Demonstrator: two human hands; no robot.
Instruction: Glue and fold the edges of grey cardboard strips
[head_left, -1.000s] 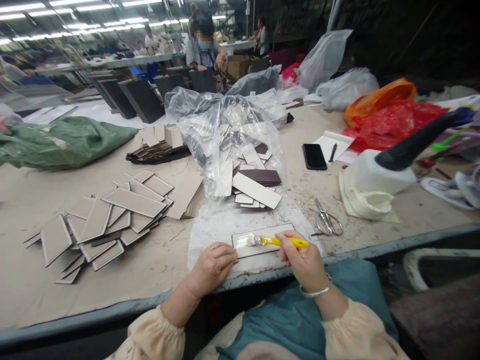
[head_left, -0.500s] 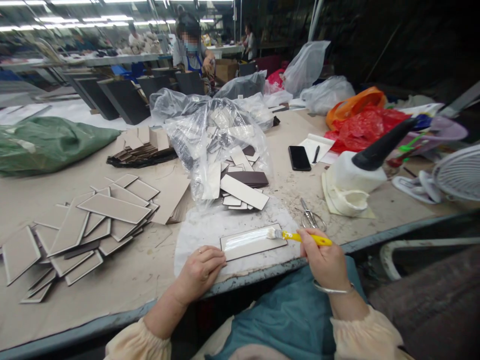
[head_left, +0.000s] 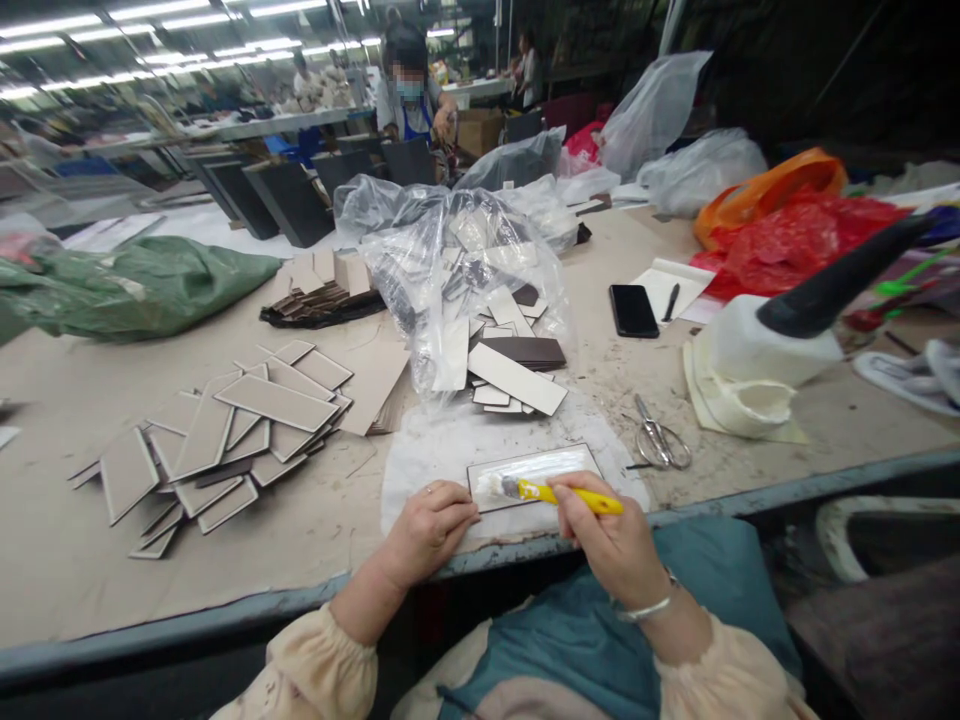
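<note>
My right hand [head_left: 609, 535] is closed on a yellow-handled brush [head_left: 559, 493], whose white bristles rest on the left end of a flat rectangular card piece [head_left: 551, 465]. That piece lies on a white sheet [head_left: 427, 455] near the table's front edge. My left hand [head_left: 429, 530] rests curled beside the piece's left end, its fingers touching that edge. A ring shows on the left hand and a bangle on the right wrist.
A heap of grey card pieces [head_left: 217, 430] lies to the left. A clear plastic bag [head_left: 465, 280] of pieces stands behind. Scissors [head_left: 660, 440], a phone [head_left: 632, 310], a white glue jug [head_left: 757, 360] and coloured bags [head_left: 780, 225] sit at right. A person [head_left: 411, 90] works beyond.
The brush has swept back from the piece's right end to its left end. My left hand has stayed at the left edge. The camera view has shifted slightly.
</note>
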